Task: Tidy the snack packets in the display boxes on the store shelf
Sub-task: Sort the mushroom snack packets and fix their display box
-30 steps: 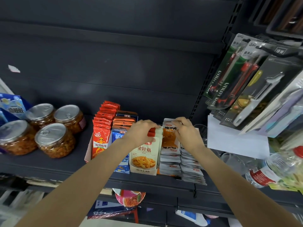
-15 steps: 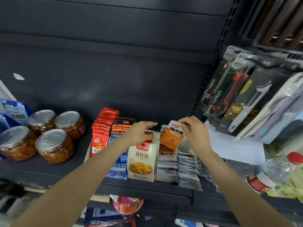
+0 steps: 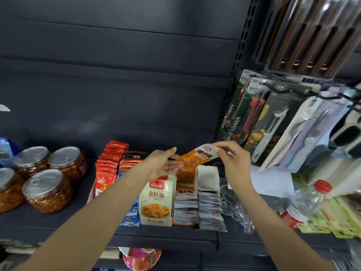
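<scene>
Now the dark grey metal shelf (image 3: 58,222) carries four foil-lidded clear jars (image 3: 46,189) and several cardboard display boxes (image 3: 156,204). Since before, the orange snack packet (image 3: 195,158) has risen above them, pinched by the right hand (image 3: 232,159); the left hand (image 3: 162,165) lies open, touching it.

The right hand (image 3: 233,161) pinches the top of an orange snack packet (image 3: 195,158) and holds it up over the display boxes (image 3: 156,204) on the dark shelf (image 3: 58,223). The left hand (image 3: 162,165) is flat, fingers straight, touching the packet's low end. Four jars (image 3: 46,190) sit far left. Packs of knives (image 3: 273,122) hang on the right.
</scene>
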Demonstrator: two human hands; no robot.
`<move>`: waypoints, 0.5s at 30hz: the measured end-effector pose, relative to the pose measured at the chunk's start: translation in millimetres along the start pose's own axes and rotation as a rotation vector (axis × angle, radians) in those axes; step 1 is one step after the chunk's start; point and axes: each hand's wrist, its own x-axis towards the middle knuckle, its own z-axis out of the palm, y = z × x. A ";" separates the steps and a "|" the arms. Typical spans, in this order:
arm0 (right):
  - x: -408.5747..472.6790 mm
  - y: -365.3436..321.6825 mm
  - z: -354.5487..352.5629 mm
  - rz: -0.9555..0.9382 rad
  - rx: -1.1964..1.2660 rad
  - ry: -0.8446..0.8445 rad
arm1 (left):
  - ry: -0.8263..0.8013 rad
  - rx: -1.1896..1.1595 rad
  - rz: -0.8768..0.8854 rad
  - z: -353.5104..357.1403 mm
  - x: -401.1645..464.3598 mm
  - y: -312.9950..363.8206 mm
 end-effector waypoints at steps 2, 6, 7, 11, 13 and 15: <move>-3.6 2.5 -0.8 -0.016 0.040 -0.041 | 0.029 -0.117 0.000 0.9 1.2 -1.6; -4.3 13.4 -1.8 0.021 -0.043 -0.083 | 0.103 -0.302 0.085 0.5 3.4 -2.4; -3.9 15.7 -2.0 0.048 -0.069 -0.074 | 0.106 -0.305 0.118 0.3 3.2 -2.5; -4.3 16.8 1.4 0.390 0.296 -0.086 | 0.064 -0.247 0.256 -1.9 -0.5 -5.1; -5.3 15.3 2.4 0.524 0.392 -0.091 | 0.039 -0.181 0.323 -4.1 -3.5 -7.1; -6.3 17.7 3.3 0.506 0.331 -0.131 | 0.041 -0.073 0.406 -7.4 -5.1 -10.3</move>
